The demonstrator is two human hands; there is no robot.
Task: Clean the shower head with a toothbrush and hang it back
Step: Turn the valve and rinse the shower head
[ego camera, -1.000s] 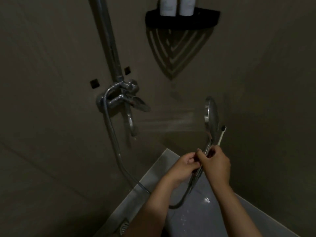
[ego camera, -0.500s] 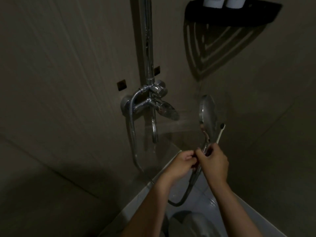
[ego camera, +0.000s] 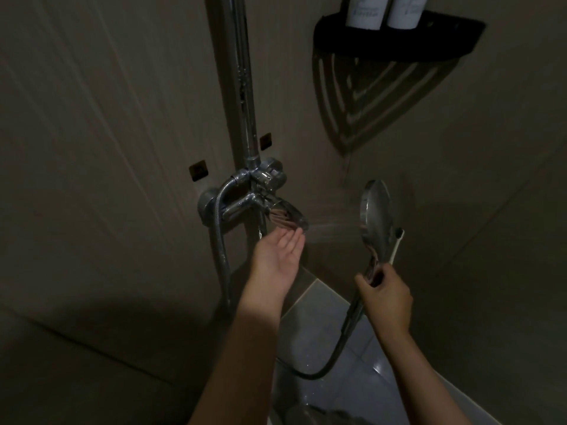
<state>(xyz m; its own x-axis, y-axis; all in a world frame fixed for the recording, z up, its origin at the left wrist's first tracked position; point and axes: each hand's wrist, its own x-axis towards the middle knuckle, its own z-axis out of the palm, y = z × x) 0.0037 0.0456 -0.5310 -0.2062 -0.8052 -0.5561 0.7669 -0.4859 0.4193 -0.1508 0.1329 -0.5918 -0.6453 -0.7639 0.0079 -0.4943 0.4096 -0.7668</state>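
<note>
The right hand (ego camera: 387, 297) is closed around the handle of the round chrome shower head (ego camera: 376, 214) and also grips the white toothbrush (ego camera: 396, 244), which stands up just beside the head on its right side. The head is held upright in the air, near the wall. The left hand (ego camera: 277, 256) is open, palm up, fingers loose, holding nothing, just under the chrome lever of the wall tap (ego camera: 260, 197). The grey flexible hose (ego camera: 336, 348) hangs in a loop below. 2 white bottles (ego camera: 386, 10) stand on the black corner shelf (ego camera: 395, 41).
</note>
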